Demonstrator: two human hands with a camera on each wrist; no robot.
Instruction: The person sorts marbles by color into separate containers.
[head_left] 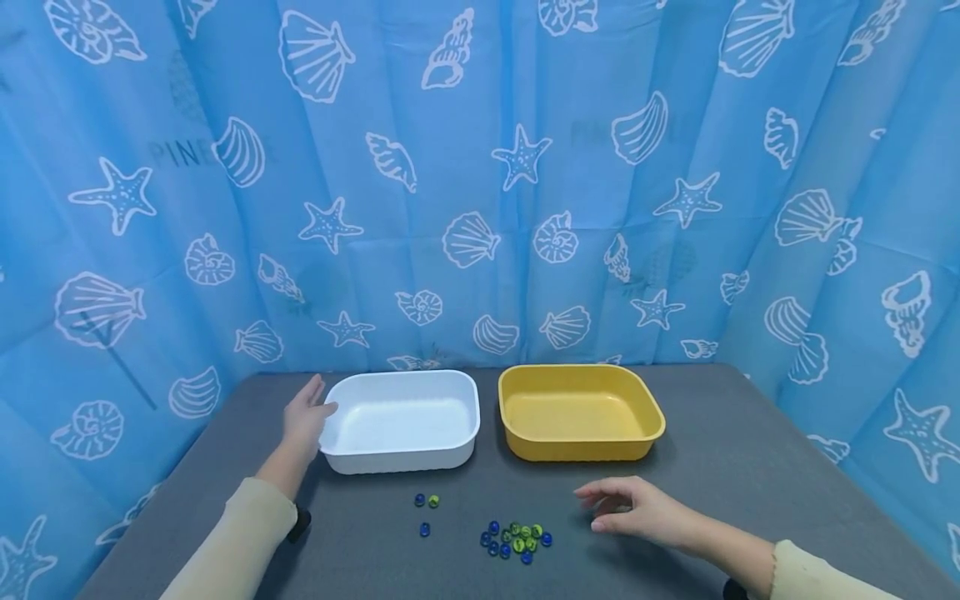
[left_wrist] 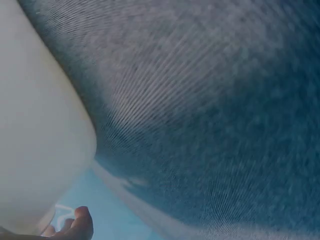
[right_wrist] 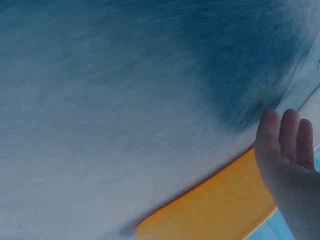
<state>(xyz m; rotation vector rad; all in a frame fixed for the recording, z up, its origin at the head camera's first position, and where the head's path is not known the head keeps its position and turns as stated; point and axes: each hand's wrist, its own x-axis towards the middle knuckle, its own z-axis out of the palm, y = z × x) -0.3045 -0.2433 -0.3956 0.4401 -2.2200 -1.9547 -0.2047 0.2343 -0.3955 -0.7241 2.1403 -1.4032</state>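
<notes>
At the far left of the table, my left hand [head_left: 304, 421] holds the left end of a white plastic basin [head_left: 405, 460], thumb over the rim and fingers along the outside. The left wrist view shows the basin's wall [left_wrist: 45, 125] close up and some fingertips [left_wrist: 82, 222] beside it. My right hand [head_left: 637, 512] hovers over the table with loosely bent fingers and nothing in them. It is in front of a yellow basin [head_left: 577, 450] and right of a cluster of small blue and yellow-green glass marbles [head_left: 519, 546]. The right wrist view shows this hand [right_wrist: 287, 160] against the yellow basin.
Three more marbles, two blue and one yellow-green [head_left: 433, 501], lie in front of the white basin. Both basins stand side by side at the back of the grey cloth-covered table [head_left: 720, 450]. A blue curtain with shell prints [head_left: 465, 167] hangs behind and at both sides.
</notes>
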